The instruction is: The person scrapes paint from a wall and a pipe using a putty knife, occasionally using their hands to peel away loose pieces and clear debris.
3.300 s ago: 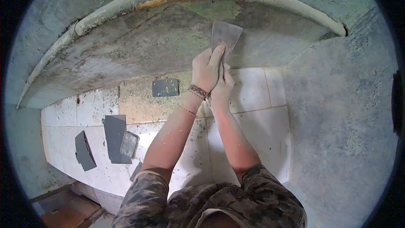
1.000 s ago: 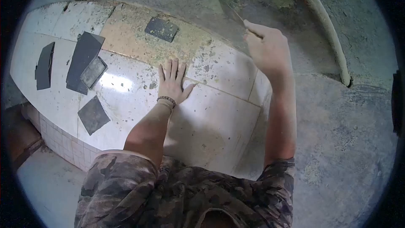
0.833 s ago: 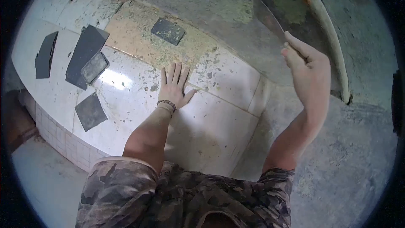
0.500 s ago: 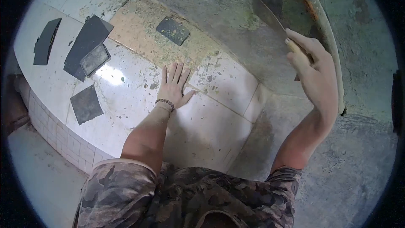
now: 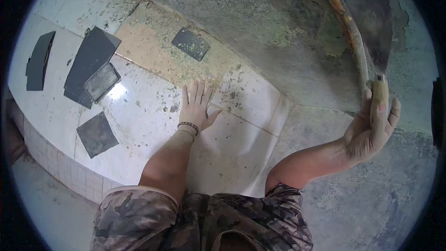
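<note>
Has swung the broad scraper (image 5: pixel 382 58) outward since the earlier frame, from against the backdrop of the stained wall (image 5: pixel 260 25) to in front of the rust-streaked pipe (image 5: pixel 351 32). Grips its pale handle (image 5: pixel 380 93) in a partly closed right hand (image 5: pixel 369 135), beyond the right edge of the tiled bench (image 5: pixel 232 151), apparently to hold the blade free of the body. Presses an open left hand (image 5: pixel 193 108), palm down with fingers spread, near the bench's middle, probably to brace a leaning torso. Wears a braided bracelet (image 5: pixel 188 124) on that wrist. Has a flake-dusted dark sheet (image 5: pixel 191 44) by the wall edge, with a larger dark sheet (image 5: pixel 88 62) under a small grey block (image 5: pixel 101 82) towards the left end, a narrow dark piece (image 5: pixel 40 60) farther left and a square sheet (image 5: pixel 97 134) near the front edge, seemingly laid aside from the propping palm. Leans over glossy white tiles, a tan tile (image 5: pixel 144 42) and scattered flakes, amid patchy grey-green plaster in a worn room.
</note>
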Available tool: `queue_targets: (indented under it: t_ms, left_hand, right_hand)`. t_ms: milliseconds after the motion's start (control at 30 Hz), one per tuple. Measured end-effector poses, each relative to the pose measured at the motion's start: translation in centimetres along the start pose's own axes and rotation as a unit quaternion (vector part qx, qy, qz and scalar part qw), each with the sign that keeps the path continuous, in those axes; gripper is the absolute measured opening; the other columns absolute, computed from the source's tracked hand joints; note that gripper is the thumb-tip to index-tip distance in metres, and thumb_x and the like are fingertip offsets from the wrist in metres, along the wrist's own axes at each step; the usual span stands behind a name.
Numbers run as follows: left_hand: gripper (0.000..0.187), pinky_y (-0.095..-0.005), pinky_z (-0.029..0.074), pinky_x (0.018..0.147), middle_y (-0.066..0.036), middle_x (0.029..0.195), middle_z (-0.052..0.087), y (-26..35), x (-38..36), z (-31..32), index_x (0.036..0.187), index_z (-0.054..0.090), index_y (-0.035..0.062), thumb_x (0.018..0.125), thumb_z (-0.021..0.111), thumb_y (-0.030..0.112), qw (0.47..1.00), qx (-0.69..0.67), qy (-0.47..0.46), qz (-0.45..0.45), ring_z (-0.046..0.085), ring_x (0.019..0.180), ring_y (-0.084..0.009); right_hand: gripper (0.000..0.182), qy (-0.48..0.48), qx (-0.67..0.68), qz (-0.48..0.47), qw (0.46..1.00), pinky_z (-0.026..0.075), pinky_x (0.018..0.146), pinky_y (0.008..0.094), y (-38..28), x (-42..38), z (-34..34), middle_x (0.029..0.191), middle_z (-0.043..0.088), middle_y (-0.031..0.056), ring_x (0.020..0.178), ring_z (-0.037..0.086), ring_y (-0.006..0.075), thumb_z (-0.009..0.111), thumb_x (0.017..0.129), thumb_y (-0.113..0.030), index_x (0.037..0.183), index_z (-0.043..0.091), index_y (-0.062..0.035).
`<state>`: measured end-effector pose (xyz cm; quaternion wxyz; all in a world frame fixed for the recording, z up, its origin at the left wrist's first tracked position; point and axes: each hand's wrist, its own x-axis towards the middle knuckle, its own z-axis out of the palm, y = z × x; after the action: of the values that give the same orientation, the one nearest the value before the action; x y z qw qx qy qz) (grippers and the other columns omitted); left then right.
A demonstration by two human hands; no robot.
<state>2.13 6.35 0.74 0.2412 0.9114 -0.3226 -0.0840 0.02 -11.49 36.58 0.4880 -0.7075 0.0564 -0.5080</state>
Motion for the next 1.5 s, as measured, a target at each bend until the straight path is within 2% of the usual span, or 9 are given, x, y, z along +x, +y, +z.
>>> queue_targets:
  t_ms: [300,367,433,533,767,900,1000,1133,1500]
  left_hand:
    - [0.091,-0.0623,0.008,0.118,-0.021,0.158,0.026,-0.3,0.3,-0.1,0.152,0.031,0.0061,0.085,0.058,0.061,1.0,-0.012,-0.015,-0.003,0.018,0.148,-0.0374]
    - [0.091,-0.0626,0.008,0.118,-0.021,0.158,0.025,-0.2,0.1,0.0,0.152,0.031,0.0063,0.085,0.058,0.062,1.0,-0.011,-0.026,-0.002,0.018,0.148,-0.0376]
    - [0.09,-0.0635,0.007,0.118,-0.02,0.159,0.023,-0.2,0.2,-0.2,0.152,0.03,0.0067,0.087,0.055,0.062,1.0,-0.003,-0.027,-0.001,0.016,0.149,-0.0383]
    - [0.089,-0.0647,0.007,0.117,-0.021,0.159,0.021,-0.3,0.4,0.3,0.153,0.028,0.0069,0.088,0.053,0.062,0.999,0.023,-0.038,0.004,0.015,0.149,-0.0398]
    - [0.09,-0.0658,0.007,0.116,-0.025,0.159,0.02,0.3,2.7,-0.1,0.153,0.027,0.0061,0.088,0.053,0.063,0.996,0.048,-0.068,0.027,0.014,0.149,-0.0406]
    - [0.092,-0.066,0.007,0.116,-0.024,0.159,0.02,0.4,2.9,0.4,0.153,0.027,0.0053,0.088,0.053,0.064,0.998,0.028,-0.06,0.024,0.014,0.149,-0.0399]
    - [0.089,-0.0647,0.007,0.117,-0.022,0.159,0.02,0.3,3.0,0.3,0.153,0.029,0.0075,0.087,0.053,0.063,0.997,0.038,-0.054,0.024,0.014,0.149,-0.0386]
    - [0.086,-0.0633,0.008,0.118,-0.02,0.16,0.019,0.4,3.1,0.4,0.152,0.031,0.0099,0.087,0.053,0.062,0.998,0.032,-0.057,0.011,0.015,0.149,-0.0367]
    - [0.088,-0.0636,0.008,0.117,-0.021,0.16,0.02,0.3,3.0,0.6,0.153,0.029,0.0086,0.088,0.053,0.062,0.998,0.033,-0.057,0.012,0.015,0.149,-0.0373]
  right_hand:
    - [0.036,0.042,0.212,0.007,0.976,0.05,0.075,0.0418,4.3,-2.5,5.5,0.089,0.061,0.0121,0.087,0.059,0.0259,0.052,0.102,-0.033,0.129,0.049,-0.0104]
    - [0.025,-0.118,0.257,0.054,0.958,0.043,0.063,0.0341,5.3,-2.5,6.5,0.084,0.06,0.0065,0.082,0.056,0.0197,0.057,0.099,-0.039,0.109,0.065,-0.0177]
    - [0.034,-0.037,0.176,0.034,0.983,0.036,0.053,0.0302,5.7,-1.0,7.6,0.071,0.05,0.0022,0.064,0.046,0.0173,0.053,0.098,-0.052,0.104,0.063,-0.02]
    - [0.057,-0.072,0.15,-0.173,0.971,0.03,0.041,0.0284,4.4,0.9,9.1,0.062,0.048,0.0029,0.048,0.04,0.0153,0.035,0.1,-0.064,0.077,0.056,-0.0151]
    - [0.021,-0.282,0.292,-0.154,0.901,0.04,0.056,0.0329,12.3,2.3,8.9,0.076,0.052,0.0125,0.066,0.048,0.022,0.058,0.094,-0.02,0.097,0.054,-0.0003]
    - [0.015,-0.177,0.186,-0.241,0.936,0.041,0.051,0.0328,13.0,1.2,8.1,0.075,0.055,0.0158,0.06,0.049,0.0221,0.058,0.09,-0.012,0.09,0.053,0.0017]
    - [0.015,-0.213,0.244,-0.15,0.934,0.044,0.05,0.0325,14.5,0.3,10.6,0.074,0.057,0.0162,0.058,0.051,0.0214,0.056,0.091,-0.012,0.089,0.053,0.0028]
    - [0.064,-0.13,0.233,-0.254,0.93,0.038,0.033,0.0286,10.2,-0.4,10.8,0.063,0.052,0.0127,0.043,0.047,0.0172,0.016,0.107,-0.045,0.072,0.048,-0.0023]
    - [0.079,-0.139,0.179,-0.229,0.947,0.036,0.036,0.0313,12.0,-0.9,13.1,0.061,0.05,0.0109,0.046,0.045,0.018,0.02,0.099,-0.068,0.082,0.056,-0.0005]
